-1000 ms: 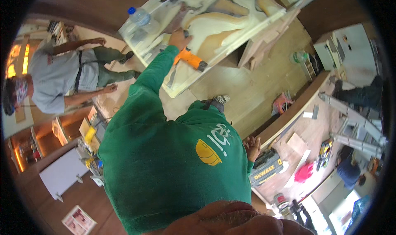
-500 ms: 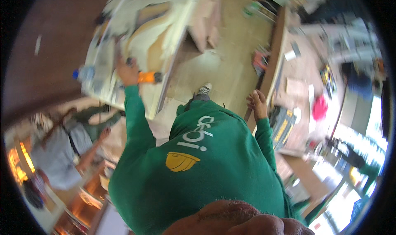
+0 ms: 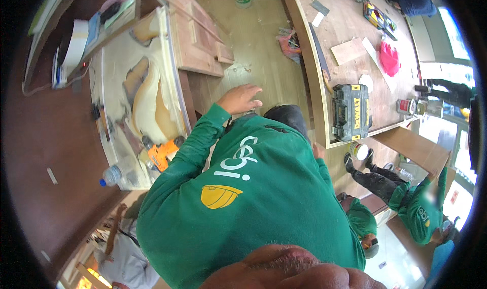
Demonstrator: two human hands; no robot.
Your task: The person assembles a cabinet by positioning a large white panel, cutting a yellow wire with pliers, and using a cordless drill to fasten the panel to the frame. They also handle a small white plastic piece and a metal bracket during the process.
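My left hand [image 3: 241,99] is in front of my body, over the gap between two tables. It is empty, with fingers stretched out and apart. Down at my right side, near the corner of the right table, my right hand [image 3: 318,151] is mostly hidden; how its fingers lie does not show. An orange cordless drill [image 3: 163,153] lies on the near end of the left table [image 3: 114,68], beside my left sleeve. Next to it lies a clear plastic bottle [image 3: 120,171] with a blue cap. Beyond them is a cream and amber wavy-patterned panel [image 3: 150,98].
Wooden panels [image 3: 195,35] lean against the left table's far side. On the right table stand a black and yellow tool case [image 3: 350,111], a pink bag [image 3: 389,58] and a board [image 3: 348,51]. Co-workers, one holding a wide board [image 3: 413,148], are at the right; another person [image 3: 127,261] is lower left.
My left hand has left the spot beside the drill and moved right, in front of my body. My right hand has dropped to my side. The view has shifted, showing more of both tables.
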